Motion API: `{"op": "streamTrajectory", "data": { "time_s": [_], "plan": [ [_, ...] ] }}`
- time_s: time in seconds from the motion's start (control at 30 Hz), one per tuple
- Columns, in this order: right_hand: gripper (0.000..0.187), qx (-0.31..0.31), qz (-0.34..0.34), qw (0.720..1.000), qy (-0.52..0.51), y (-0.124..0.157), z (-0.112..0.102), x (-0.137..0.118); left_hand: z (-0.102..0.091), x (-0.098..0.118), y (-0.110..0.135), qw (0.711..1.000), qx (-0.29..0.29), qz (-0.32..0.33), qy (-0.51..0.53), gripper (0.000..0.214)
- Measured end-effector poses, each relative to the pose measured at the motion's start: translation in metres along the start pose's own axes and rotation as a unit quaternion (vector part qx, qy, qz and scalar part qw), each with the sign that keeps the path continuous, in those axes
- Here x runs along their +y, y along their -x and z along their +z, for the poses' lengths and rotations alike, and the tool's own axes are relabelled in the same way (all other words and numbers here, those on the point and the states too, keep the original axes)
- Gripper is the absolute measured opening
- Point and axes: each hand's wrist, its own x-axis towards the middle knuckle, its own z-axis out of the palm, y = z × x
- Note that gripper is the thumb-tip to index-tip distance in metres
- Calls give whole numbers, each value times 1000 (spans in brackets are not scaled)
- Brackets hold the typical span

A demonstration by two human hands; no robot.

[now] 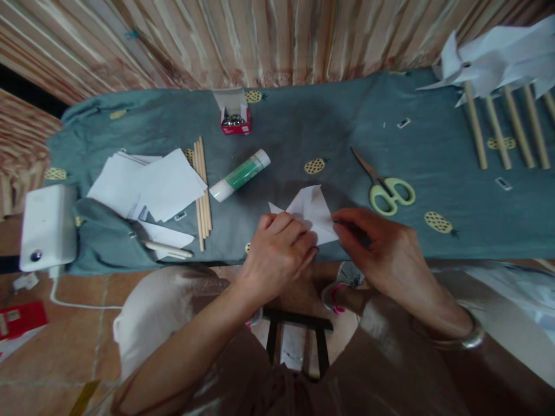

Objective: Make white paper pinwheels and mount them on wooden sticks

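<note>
A folded white paper piece (313,211) lies near the front edge of the table with the blue-grey cloth (303,127). My left hand (277,254) has its fingers curled and pressed on the paper's left part. On the paper's right edge, my right hand (381,254) pinches it with fingertips together. Green-handled scissors (385,188) lie just beyond my right hand. A glue stick (240,174) lies on its side beyond my left hand.
A stack of white paper sheets (147,185) and several wooden sticks (203,190) lie at the left. A small red box of pins (234,118) stands at the back. Finished paper pinwheels on sticks (498,63) lie at the far right. A white device (47,225) sits at the left edge.
</note>
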Motion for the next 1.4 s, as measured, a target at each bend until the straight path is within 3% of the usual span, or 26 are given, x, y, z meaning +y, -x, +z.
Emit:
{"op": "streamTrajectory", "data": {
  "time_s": [0.33, 0.7, 1.1, 1.4],
  "plan": [
    [28, -35, -33, 998, -43, 2, -6, 11, -3, 1, 3, 999, 13, 28, -32, 13],
    [10, -102, -18, 982, -158, 2, -6, 14, -4, 5, 12, 999, 13, 38, 12, 11],
    [9, -49, -42, 996, -58, 0, 8, 6, -3, 7, 12, 998, 25, 29, 40, 12],
    [8, -43, -41, 998, -36, 0, 8, 7, 0, 7, 10, 998, 31, 7, 45, 14]
  ]
}}
